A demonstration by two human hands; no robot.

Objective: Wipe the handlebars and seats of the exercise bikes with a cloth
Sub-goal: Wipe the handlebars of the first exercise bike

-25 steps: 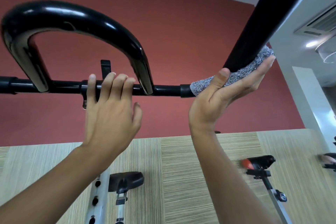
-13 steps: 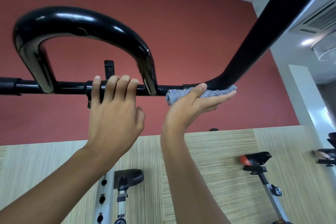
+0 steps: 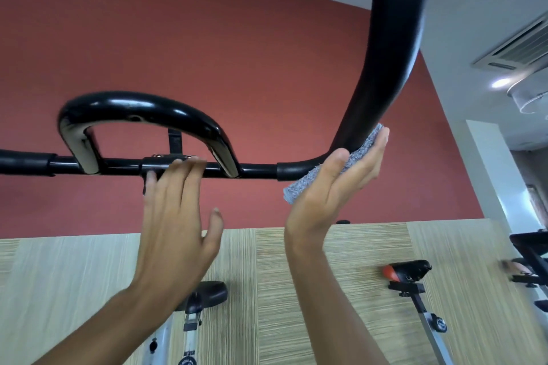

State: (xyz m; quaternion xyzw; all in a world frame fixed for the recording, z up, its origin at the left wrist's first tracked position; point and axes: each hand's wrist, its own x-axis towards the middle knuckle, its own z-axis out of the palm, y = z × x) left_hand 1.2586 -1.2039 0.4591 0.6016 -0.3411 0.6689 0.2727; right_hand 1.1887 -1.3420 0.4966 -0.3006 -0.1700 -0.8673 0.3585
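A black exercise-bike handlebar [image 3: 385, 68] sweeps up to the right from a thin cross bar [image 3: 258, 170], and a glossy loop grip [image 3: 142, 105] rises from that bar on the left. My right hand [image 3: 329, 195] presses a folded grey cloth [image 3: 360, 151] against the underside of the bend. Its fingers lie straight behind the cloth, and the thumb pinches it from the front. My left hand [image 3: 175, 216] has straight, spread fingers, and only the fingertips touch the cross bar near its clamp.
Below stand other bikes on a striped wood-look floor: a black seat [image 3: 210, 290] on a silver post, a black seat with a red end [image 3: 409, 268], and part of a third bike [image 3: 527, 249] at the right edge. A red wall is behind.
My left hand has let go of the cross bar and opened its fingers. My right hand slid the cloth from the bar's end back up onto the bend. The view tilted upward.
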